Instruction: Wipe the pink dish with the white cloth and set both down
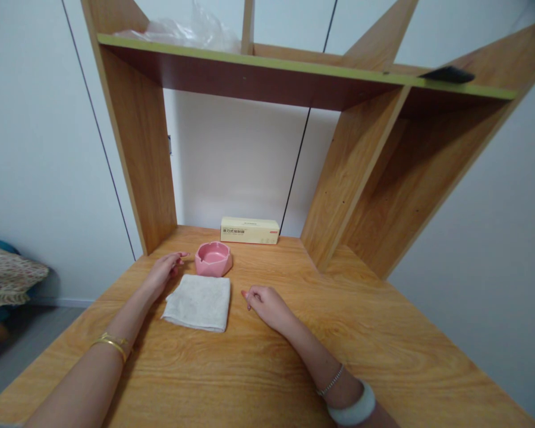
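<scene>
A pink faceted ashtray (214,260) stands on the wooden desk, its hollow facing up. Just in front of it lies a folded white cloth (198,302), flat on the desktop. My left hand (163,271) is left of the ashtray and close to the cloth's upper left corner, with one finger stretched out and nothing held. On the cloth's other side, my right hand (266,302) is apart from it, fingers loosely curled with no object visible in them.
A cream box (249,230) with printed text sits behind the ashtray. Wooden uprights (136,154) carry a shelf (267,62) over the desk. Clear plastic wrapping (191,32) and a flat dark object (448,74) lie on the shelf. A patterned cloth (11,270) drapes furniture at left.
</scene>
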`<move>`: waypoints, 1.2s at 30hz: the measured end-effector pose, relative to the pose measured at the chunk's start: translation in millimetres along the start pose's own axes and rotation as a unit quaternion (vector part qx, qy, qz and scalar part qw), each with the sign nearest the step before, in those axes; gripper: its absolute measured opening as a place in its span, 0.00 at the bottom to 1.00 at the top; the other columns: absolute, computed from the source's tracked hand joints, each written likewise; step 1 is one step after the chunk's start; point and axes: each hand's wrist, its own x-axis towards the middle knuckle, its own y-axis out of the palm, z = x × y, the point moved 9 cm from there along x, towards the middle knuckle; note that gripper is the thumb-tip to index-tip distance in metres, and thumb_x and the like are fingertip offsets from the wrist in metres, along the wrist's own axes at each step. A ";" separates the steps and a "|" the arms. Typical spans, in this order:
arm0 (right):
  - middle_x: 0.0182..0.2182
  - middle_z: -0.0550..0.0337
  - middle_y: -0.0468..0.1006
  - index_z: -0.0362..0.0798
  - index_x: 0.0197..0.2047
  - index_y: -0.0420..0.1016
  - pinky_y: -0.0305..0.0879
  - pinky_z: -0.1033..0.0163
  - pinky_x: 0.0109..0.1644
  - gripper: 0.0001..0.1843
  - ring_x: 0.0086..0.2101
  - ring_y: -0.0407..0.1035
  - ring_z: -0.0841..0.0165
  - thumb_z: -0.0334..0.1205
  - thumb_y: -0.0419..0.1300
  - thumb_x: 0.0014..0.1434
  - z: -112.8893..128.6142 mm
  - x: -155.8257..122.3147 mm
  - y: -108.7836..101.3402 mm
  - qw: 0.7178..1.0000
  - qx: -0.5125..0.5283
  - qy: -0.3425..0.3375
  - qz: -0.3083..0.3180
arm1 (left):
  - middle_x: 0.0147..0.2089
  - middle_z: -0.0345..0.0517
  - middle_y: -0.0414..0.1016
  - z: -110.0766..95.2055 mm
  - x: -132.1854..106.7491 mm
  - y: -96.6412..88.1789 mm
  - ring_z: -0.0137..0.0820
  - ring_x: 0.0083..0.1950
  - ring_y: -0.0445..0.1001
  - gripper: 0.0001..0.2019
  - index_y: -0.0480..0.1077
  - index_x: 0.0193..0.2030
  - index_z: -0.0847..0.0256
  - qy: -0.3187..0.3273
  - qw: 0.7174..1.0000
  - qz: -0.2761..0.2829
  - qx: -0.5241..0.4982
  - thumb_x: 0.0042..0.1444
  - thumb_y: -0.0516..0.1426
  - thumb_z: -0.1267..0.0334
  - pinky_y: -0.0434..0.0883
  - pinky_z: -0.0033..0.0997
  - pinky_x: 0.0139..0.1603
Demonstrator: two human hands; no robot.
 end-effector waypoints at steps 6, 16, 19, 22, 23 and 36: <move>0.19 0.61 0.71 0.45 0.23 0.70 0.49 0.69 0.26 0.20 0.21 0.61 0.74 0.47 0.47 0.59 -0.6 -0.5 0.7 1.000 -0.003 0.000 -0.002 | 0.21 0.35 0.61 -0.6 -2.7 -0.4 0.18 0.17 0.52 0.13 0.70 0.31 0.66 -0.012 1.000 0.001 -0.016 0.38 0.56 0.61 0.49 0.20 0.17; 0.19 0.61 0.71 0.44 0.22 0.70 0.49 0.69 0.26 0.21 0.21 0.61 0.74 0.47 0.47 0.59 2.6 -1.4 -0.7 1.000 -0.007 0.001 -0.001 | 0.20 0.35 0.62 0.9 -1.0 -1.1 0.17 0.16 0.52 0.12 0.70 0.31 0.67 -0.020 0.999 0.002 -0.033 0.39 0.56 0.63 0.49 0.19 0.16; 0.19 0.61 0.71 0.44 0.22 0.70 0.49 0.69 0.26 0.22 0.21 0.61 0.74 0.47 0.47 0.59 2.7 -1.2 0.5 1.000 -0.012 -0.001 0.004 | 0.20 0.34 0.62 0.4 -1.0 -0.8 0.17 0.16 0.52 0.11 0.70 0.31 0.67 -0.018 0.999 0.002 -0.037 0.39 0.56 0.63 0.49 0.19 0.15; 0.19 0.61 0.71 0.44 0.22 0.71 0.48 0.69 0.26 0.22 0.21 0.61 0.74 0.48 0.46 0.59 2.6 -1.5 1.0 1.000 -0.014 -0.004 0.005 | 0.20 0.34 0.62 -0.8 -1.8 0.0 0.17 0.16 0.53 0.11 0.70 0.31 0.67 -0.016 0.999 0.001 -0.035 0.39 0.55 0.63 0.49 0.19 0.15; 0.19 0.61 0.71 0.44 0.22 0.71 0.49 0.69 0.26 0.22 0.21 0.61 0.74 0.48 0.46 0.59 2.1 -1.6 0.9 1.000 -0.014 -0.002 0.005 | 0.20 0.35 0.62 -1.1 -2.1 0.4 0.17 0.16 0.53 0.11 0.70 0.31 0.67 -0.017 0.999 0.001 -0.034 0.39 0.55 0.63 0.49 0.19 0.16; 0.35 0.52 0.78 0.48 0.41 0.72 0.55 0.65 0.29 0.21 0.33 0.70 0.62 0.53 0.52 0.50 55.9 2.7 24.3 0.986 -0.156 0.029 0.054 | 0.22 0.36 0.63 -8.7 -7.2 -5.0 0.18 0.16 0.53 0.14 0.69 0.33 0.66 0.027 0.997 -0.061 0.036 0.41 0.52 0.59 0.50 0.20 0.16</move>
